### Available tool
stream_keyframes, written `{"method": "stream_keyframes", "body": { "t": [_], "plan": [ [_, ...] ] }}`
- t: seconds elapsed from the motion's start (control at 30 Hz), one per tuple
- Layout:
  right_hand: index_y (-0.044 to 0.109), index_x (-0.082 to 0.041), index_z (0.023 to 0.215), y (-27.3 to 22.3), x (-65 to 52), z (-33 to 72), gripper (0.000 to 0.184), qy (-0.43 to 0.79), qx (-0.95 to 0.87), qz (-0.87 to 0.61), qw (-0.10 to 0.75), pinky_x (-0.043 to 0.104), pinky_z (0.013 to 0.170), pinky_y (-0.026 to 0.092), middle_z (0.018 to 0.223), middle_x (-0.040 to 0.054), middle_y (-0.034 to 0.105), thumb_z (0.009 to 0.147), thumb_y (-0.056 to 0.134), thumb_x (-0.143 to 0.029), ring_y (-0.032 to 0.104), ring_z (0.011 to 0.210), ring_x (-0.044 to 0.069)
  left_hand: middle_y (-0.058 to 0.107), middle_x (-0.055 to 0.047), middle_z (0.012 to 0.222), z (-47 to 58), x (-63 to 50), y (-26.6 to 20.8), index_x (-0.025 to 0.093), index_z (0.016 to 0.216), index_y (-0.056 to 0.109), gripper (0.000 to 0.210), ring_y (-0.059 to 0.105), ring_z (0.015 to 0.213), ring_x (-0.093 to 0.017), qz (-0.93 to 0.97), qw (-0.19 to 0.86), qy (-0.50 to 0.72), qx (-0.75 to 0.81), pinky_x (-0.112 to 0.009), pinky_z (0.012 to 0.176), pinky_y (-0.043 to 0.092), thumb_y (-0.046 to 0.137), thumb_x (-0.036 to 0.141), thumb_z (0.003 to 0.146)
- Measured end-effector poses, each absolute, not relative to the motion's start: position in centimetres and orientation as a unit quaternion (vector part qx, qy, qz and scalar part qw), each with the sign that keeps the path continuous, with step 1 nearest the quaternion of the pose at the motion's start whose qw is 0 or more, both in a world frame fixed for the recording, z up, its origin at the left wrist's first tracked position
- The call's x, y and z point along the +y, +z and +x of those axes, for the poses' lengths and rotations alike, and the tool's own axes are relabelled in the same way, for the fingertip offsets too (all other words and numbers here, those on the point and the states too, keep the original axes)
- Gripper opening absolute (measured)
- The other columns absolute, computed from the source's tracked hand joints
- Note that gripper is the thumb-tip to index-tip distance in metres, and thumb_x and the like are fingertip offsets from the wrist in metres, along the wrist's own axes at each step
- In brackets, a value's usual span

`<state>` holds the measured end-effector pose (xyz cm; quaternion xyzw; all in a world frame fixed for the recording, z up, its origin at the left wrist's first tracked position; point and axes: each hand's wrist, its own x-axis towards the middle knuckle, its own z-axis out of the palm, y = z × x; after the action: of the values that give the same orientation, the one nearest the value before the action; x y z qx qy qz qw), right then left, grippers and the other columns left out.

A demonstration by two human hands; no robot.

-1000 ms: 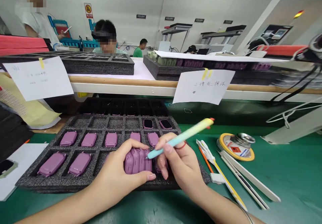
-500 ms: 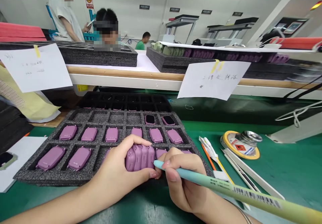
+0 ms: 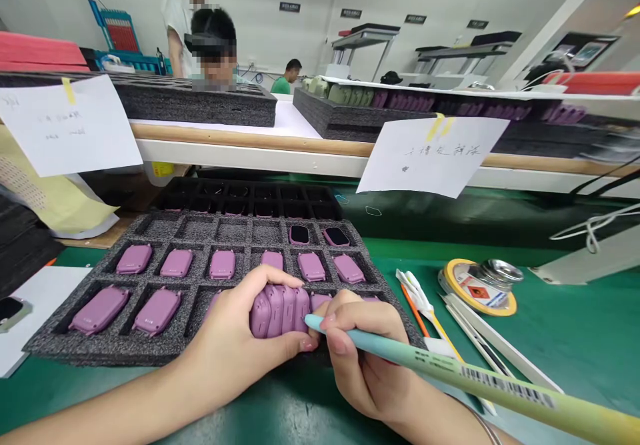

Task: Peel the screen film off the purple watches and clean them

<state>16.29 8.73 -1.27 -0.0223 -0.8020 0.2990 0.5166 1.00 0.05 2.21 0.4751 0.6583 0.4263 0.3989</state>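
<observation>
My left hand (image 3: 250,318) wraps round a short row of purple watch cases (image 3: 285,311) pressed side by side, with thumb below and fingers above. My right hand (image 3: 367,355) grips a slim tapered stick (image 3: 440,361), coloured blue through green to yellow and printed with a barcode. Its blunt blue end lies against the rightmost held case, or very close to it. Beneath both hands is a black foam tray (image 3: 185,351) whose pockets hold more purple watch cases (image 3: 157,311). Two pieces in the tray show black screens (image 3: 299,235). My hands hide part of the front row.
Right of the tray lie white tweezers-like tools (image 3: 417,295), white strips (image 3: 500,338) and a yellow-rimmed roll (image 3: 453,271) with a metal-topped container (image 3: 500,271). A shelf (image 3: 250,150) with foam trays and hanging paper notes (image 3: 433,158) crosses behind. People are beyond it.
The camera view has shifted slightly. My hands keep nearly the same grip, with the stick's end still at the held cases. The standing person in the background appears further right.
</observation>
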Motion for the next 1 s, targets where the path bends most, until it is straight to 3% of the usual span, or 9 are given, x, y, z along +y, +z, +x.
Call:
{"method": "stream_keyframes", "body": {
  "t": [0.37,0.53,1.0],
  "plan": [
    [0.049,-0.024,0.098,-1.17,8.71,16.33,0.018,0.292,-0.815,-0.032,0.500,0.024,0.050,0.052,0.068,-0.0036,0.052,0.092,0.052,-0.007,0.055,0.055,0.013,0.069,0.003,0.099,0.87,0.19,1.93,0.030,0.104,0.062,0.037,0.062,0.098,-0.022,0.480,0.397,0.424,0.657,-0.035,0.087,0.046,0.079,0.035,0.071],
    [0.048,-0.024,0.102,-1.27,8.74,16.24,0.023,0.288,-0.810,-0.029,0.510,0.025,0.052,0.053,0.072,-0.0034,0.051,0.091,0.050,-0.004,0.054,0.056,0.012,0.068,0.004,0.093,0.76,0.18,1.94,0.030,0.105,0.062,0.038,0.061,0.091,-0.021,0.481,0.400,0.421,0.657,-0.033,0.083,0.047,0.079,0.035,0.071],
    [0.047,-0.023,0.104,-1.51,8.69,16.35,0.027,0.300,-0.815,-0.019,0.495,0.024,0.054,0.050,0.075,-0.0044,0.049,0.089,0.049,-0.001,0.052,0.059,0.011,0.069,0.005,0.092,0.78,0.34,2.06,0.031,0.106,0.061,0.039,0.062,0.095,-0.021,0.482,0.409,0.415,0.655,-0.033,0.085,0.048,0.080,0.036,0.072]
  ]
}}
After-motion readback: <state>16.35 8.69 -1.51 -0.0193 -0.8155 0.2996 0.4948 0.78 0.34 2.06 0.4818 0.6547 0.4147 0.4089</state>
